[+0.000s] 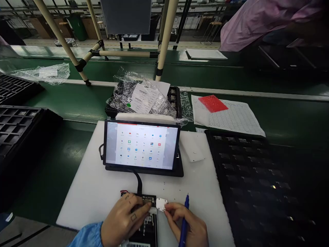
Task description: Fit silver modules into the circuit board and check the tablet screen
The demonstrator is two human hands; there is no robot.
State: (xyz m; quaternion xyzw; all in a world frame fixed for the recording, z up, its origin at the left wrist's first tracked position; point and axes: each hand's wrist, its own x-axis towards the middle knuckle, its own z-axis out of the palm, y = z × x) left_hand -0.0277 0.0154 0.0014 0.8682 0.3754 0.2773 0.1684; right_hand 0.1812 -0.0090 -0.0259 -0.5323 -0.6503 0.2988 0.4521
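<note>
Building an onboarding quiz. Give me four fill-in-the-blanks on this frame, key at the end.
The small white piece is pinched in the person's ____ hand.
The lit screen shows rows of app ____.
The brightly coloured sheet on the printed paper is ____.
The sleeve by the left hand is ____.

Missing words: right; icons; red; blue.

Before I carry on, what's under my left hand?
A black board, with a black cable at its far edge and red wires by one corner. Whatever the left hand covers can't be seen.
</note>
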